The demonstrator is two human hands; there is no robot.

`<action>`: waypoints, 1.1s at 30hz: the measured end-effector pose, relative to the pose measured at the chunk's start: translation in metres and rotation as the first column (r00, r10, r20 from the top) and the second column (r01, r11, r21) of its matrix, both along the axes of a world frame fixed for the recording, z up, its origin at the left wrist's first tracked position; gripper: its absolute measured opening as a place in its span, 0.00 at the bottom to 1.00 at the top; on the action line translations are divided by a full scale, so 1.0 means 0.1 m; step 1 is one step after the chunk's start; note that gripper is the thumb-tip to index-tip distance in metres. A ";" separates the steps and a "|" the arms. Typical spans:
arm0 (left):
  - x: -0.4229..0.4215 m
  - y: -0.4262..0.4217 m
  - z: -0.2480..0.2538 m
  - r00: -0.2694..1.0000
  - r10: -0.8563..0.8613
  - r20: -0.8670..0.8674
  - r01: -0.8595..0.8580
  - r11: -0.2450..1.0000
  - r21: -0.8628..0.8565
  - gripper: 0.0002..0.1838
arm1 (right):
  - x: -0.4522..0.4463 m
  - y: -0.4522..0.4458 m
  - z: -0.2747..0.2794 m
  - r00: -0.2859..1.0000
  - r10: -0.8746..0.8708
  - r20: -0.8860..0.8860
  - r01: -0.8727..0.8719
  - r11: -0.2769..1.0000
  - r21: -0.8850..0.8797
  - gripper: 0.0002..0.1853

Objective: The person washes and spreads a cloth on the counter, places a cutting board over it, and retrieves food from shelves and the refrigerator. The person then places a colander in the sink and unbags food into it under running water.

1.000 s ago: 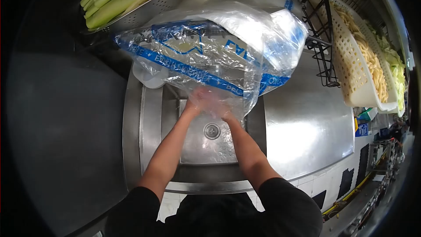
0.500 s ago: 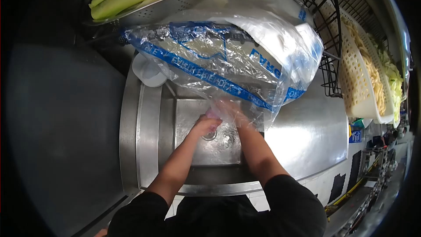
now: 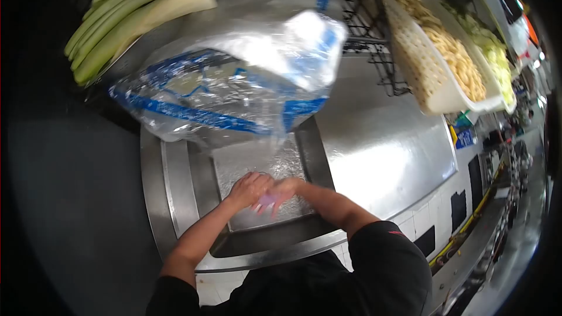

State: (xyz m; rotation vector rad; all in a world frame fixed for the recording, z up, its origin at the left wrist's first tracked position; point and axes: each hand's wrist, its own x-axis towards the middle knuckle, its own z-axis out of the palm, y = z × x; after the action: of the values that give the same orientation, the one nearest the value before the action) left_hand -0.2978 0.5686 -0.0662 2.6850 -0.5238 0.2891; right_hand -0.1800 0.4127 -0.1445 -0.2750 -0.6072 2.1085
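Over the metal sink (image 3: 199, 178), my left hand (image 3: 250, 187) and my right hand (image 3: 287, 188) are pressed together. A small soft pinkish-purple thing (image 3: 267, 200) shows between them; whether it is a cloth, a sponge or foam I cannot make out. My left hand's fingers are curled, and those of my right hand lie around the pinkish thing, partly blurred. Just beyond the hands, a crumpled clear plastic bag (image 3: 193, 108) with blue print hangs over the sink's far side. Wet, shiny patches show on the sink's bottom.
Long green stalks (image 3: 126, 20) lie at the far left. On the right, a white perforated basket (image 3: 413, 64) holds noodles (image 3: 448, 41), with shredded greens (image 3: 486, 52) behind it. A black wire rack (image 3: 374, 35) stands beside the basket. The steel counter (image 3: 386, 134) extends right of the sink.
My view has turned, so the bag and stalks sit further left. My hands have come together, nearer to me and out from under the bag's edge.
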 end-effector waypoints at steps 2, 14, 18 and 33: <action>-0.06 -0.06 -0.06 0.997 -0.061 0.055 0.053 0.989 0.138 0.12 | -0.55 -0.03 -0.01 0.988 -0.149 0.025 0.151 0.980 -0.129 0.30; -0.58 -0.74 -0.63 0.435 0.430 -0.792 -0.526 0.834 0.164 0.10 | -0.91 -0.19 -0.02 -0.488 -0.260 0.833 0.001 0.955 0.298 0.09; -0.76 -0.83 -0.66 0.070 0.076 -0.995 -0.905 0.425 -0.031 0.05 | -0.74 -0.09 0.01 -0.524 -0.635 0.568 -0.464 0.772 0.435 0.09; -1.27 -0.76 -1.14 -0.051 -0.381 -0.923 -0.882 0.452 -0.138 0.22 | -1.14 -0.35 0.08 -0.377 -0.298 0.877 -0.279 0.939 0.200 0.10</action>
State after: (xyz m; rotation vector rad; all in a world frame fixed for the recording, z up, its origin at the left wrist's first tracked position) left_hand -0.4248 0.4922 -0.1798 1.1723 0.7274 -1.0623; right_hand -0.2940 0.3776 -0.1364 -2.0881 -1.9641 0.9459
